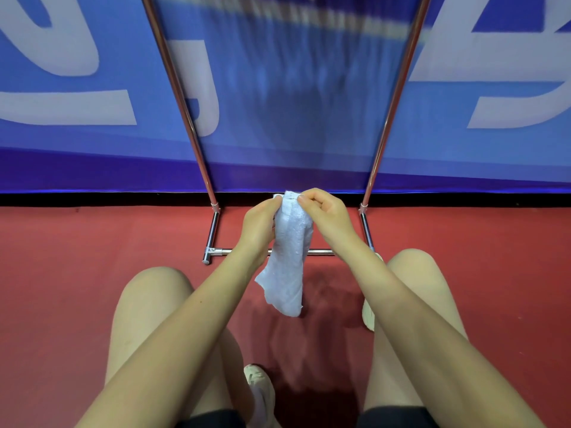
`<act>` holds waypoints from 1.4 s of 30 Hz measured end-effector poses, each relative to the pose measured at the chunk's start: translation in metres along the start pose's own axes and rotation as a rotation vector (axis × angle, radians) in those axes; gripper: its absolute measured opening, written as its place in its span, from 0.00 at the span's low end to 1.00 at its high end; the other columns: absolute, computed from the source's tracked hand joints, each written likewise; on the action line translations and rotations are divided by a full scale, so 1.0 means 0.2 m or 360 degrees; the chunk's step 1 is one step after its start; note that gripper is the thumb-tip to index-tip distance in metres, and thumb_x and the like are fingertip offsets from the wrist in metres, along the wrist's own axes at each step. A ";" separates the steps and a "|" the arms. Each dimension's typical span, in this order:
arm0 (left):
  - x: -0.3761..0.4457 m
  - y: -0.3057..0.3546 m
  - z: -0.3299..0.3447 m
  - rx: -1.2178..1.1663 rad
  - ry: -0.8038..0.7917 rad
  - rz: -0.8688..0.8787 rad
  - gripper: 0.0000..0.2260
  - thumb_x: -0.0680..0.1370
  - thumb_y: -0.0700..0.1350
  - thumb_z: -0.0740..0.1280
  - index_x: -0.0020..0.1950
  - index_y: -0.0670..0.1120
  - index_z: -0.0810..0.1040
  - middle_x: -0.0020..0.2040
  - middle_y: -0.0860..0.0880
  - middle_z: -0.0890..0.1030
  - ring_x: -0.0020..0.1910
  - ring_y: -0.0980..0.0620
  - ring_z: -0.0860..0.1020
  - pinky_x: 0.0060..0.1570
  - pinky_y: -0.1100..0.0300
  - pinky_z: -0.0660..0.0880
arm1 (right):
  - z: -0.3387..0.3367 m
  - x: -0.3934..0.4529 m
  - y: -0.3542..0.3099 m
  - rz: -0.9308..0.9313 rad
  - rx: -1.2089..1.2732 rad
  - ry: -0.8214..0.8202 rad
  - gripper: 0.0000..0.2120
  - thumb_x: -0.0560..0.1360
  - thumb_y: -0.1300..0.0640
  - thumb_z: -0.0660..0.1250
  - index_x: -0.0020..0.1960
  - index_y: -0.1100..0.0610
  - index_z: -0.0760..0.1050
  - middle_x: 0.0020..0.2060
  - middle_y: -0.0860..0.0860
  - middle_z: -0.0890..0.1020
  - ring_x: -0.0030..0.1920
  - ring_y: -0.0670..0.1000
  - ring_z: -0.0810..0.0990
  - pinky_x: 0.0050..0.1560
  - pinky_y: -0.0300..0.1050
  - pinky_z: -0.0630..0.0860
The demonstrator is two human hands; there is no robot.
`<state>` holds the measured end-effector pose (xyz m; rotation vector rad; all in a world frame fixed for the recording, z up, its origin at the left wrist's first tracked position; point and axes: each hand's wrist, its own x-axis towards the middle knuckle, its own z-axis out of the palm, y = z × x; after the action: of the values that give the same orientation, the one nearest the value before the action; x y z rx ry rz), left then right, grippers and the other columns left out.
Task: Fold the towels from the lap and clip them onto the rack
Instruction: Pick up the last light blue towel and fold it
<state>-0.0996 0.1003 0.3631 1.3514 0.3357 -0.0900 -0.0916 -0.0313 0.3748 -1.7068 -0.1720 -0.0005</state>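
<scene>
**foldnoob:** One towel (289, 257) in play right now. It's white, held up in the air between the knees, hanging in a narrow strip in front of the rack (213, 236). Both hands are on its top end: the left hand (258, 225) grips the left edge, the right hand (324, 211) pinches the top corner. How do I get this fold tidy?

**clipqueen:** I'd say line up the top corners first, since the bottom edge looks slanted. Pinch the layers together, let the weight pull it straight, then smooth downward. Keep it off the red floor (92, 257). Can't see any clips in the shot, the rack's top bar is just blur, so find one before lifting.
</scene>
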 end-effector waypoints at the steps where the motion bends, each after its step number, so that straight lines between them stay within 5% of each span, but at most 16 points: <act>1: 0.00 0.00 0.00 0.0014 -0.0027 0.0015 0.04 0.76 0.45 0.64 0.44 0.45 0.73 0.37 0.48 0.70 0.38 0.53 0.69 0.41 0.57 0.67 | 0.01 0.00 0.00 0.0019 0.0048 0.0022 0.05 0.77 0.62 0.64 0.43 0.57 0.77 0.37 0.52 0.76 0.36 0.42 0.71 0.38 0.30 0.68; 6: -0.01 0.00 0.02 0.0100 -0.0126 0.0028 0.08 0.72 0.48 0.65 0.47 0.46 0.78 0.42 0.46 0.72 0.41 0.51 0.70 0.43 0.55 0.69 | 0.01 0.01 0.02 0.0088 0.0013 0.0130 0.03 0.75 0.63 0.66 0.43 0.59 0.77 0.33 0.49 0.78 0.31 0.37 0.73 0.36 0.27 0.69; 15: 0.00 -0.02 0.04 0.0310 -0.0200 0.0069 0.21 0.72 0.56 0.63 0.48 0.38 0.81 0.42 0.43 0.82 0.43 0.50 0.77 0.48 0.52 0.74 | -0.01 -0.01 0.04 0.0063 -0.0038 0.0163 0.06 0.74 0.61 0.67 0.40 0.55 0.73 0.28 0.51 0.71 0.31 0.46 0.69 0.33 0.35 0.66; 18: -0.03 -0.03 0.04 0.0438 -0.0264 0.0229 0.24 0.69 0.57 0.65 0.42 0.34 0.75 0.37 0.44 0.72 0.38 0.48 0.69 0.42 0.52 0.67 | -0.04 -0.02 0.04 0.0088 -0.0003 0.0125 0.04 0.75 0.60 0.67 0.43 0.58 0.73 0.26 0.46 0.70 0.29 0.42 0.67 0.33 0.34 0.66; 22: -0.03 -0.01 0.03 0.0399 -0.0126 0.0280 0.14 0.74 0.50 0.64 0.40 0.38 0.77 0.38 0.46 0.74 0.41 0.50 0.71 0.44 0.53 0.68 | -0.06 -0.06 0.06 0.0089 0.0076 -0.0140 0.06 0.76 0.59 0.66 0.42 0.59 0.72 0.27 0.46 0.69 0.29 0.42 0.67 0.31 0.33 0.66; 26: -0.01 0.07 -0.05 0.0096 0.0027 0.0358 0.09 0.80 0.43 0.61 0.42 0.46 0.77 0.42 0.46 0.78 0.42 0.50 0.74 0.44 0.57 0.71 | -0.10 -0.11 0.13 0.0046 -0.0239 -0.0480 0.11 0.75 0.54 0.67 0.36 0.54 0.70 0.31 0.44 0.70 0.30 0.38 0.67 0.32 0.31 0.65; 31: -0.01 0.16 -0.19 -0.0052 0.0240 0.0445 0.09 0.78 0.45 0.61 0.38 0.48 0.75 0.39 0.48 0.76 0.39 0.51 0.73 0.39 0.58 0.70 | -0.12 -0.23 0.33 0.0373 -0.0649 -0.0766 0.12 0.73 0.48 0.69 0.39 0.56 0.75 0.34 0.47 0.73 0.36 0.43 0.68 0.36 0.41 0.66; 34: -0.02 0.18 -0.24 0.0005 0.0358 0.0485 0.10 0.78 0.46 0.61 0.36 0.49 0.72 0.37 0.51 0.74 0.40 0.52 0.71 0.41 0.57 0.69 | -0.15 -0.32 0.42 0.0612 -0.0905 -0.0910 0.14 0.70 0.42 0.69 0.39 0.53 0.73 0.35 0.45 0.74 0.35 0.44 0.70 0.32 0.33 0.66; 37: -0.03 0.15 -0.28 0.0268 0.0359 0.0537 0.11 0.78 0.49 0.60 0.36 0.49 0.70 0.37 0.50 0.70 0.39 0.53 0.68 0.41 0.56 0.66 | -0.19 -0.36 0.44 0.0594 -0.1181 -0.0853 0.12 0.73 0.46 0.68 0.45 0.55 0.77 0.40 0.48 0.79 0.42 0.48 0.74 0.37 0.39 0.67; 42: -0.02 0.14 -0.31 0.0279 0.0507 0.0527 0.12 0.80 0.48 0.59 0.36 0.49 0.69 0.36 0.51 0.69 0.37 0.55 0.66 0.38 0.61 0.65 | -0.31 -0.33 0.37 0.0306 -0.1421 -0.0353 0.17 0.73 0.48 0.67 0.33 0.53 0.64 0.31 0.49 0.73 0.39 0.54 0.73 0.38 0.45 0.62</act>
<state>-0.1070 0.1660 0.3791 1.5810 0.3719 0.3829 -0.1422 -0.1104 0.3045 -2.6105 -0.1843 0.2949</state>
